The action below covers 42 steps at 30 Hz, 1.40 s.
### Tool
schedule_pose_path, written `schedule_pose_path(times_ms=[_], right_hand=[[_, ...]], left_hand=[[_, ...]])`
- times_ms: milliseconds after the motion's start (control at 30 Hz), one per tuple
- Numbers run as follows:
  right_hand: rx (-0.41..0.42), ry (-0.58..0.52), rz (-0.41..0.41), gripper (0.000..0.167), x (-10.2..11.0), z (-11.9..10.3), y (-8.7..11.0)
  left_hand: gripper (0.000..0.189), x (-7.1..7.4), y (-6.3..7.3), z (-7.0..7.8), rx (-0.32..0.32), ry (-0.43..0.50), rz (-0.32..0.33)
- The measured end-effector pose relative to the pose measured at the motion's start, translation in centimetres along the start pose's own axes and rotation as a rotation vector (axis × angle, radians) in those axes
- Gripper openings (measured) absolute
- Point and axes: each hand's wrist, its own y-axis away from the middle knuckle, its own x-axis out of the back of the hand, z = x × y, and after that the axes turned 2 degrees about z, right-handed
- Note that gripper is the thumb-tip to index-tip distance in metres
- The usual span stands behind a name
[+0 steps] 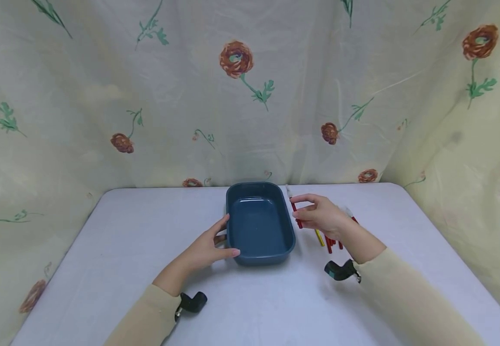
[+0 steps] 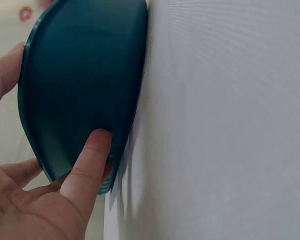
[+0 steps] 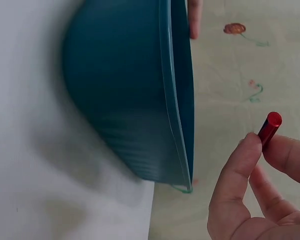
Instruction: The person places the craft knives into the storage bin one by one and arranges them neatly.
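Left hand (image 1: 205,250) spreads against glossy blue rectangular tray (image 1: 260,230) (probably steadying it) | right hand (image 1: 324,216) pinches slim red stick (image 3: 270,127) | white desk's (image 1: 146,221) far edge

Curtained-off spot, room type unclear: floral sheeting (image 1: 301,53) around white table (image 1: 267,307)

1. Before you hangs pale, wrinkled sheeting (image 1: 180,96), printed with rust-red flowers (image 1: 236,59) on green stems (image 1: 473,72).
2. It flanks you on left and right too (same floral print).
3. Your white counter (image 1: 267,307) has rounded far corners; soft-edged shadows (image 3: 75,165) lie on it.
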Motion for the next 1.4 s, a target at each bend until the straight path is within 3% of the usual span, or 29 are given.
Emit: schedule_pose_path(times_ms=[767,1400], right_hand=[[-0.037,-0.125,-0.121,0.049,-5.8,-1.1,-2.4],[-0.102,-0.115,-0.147,0.046,-10.1,-0.7,-4.4]], left_hand=[[0.103,-0.2,-0.1,-0.1,0.023,0.004,0.002],[0.099,0.0,0.1,0.0,0.01,-0.014,0.004]])
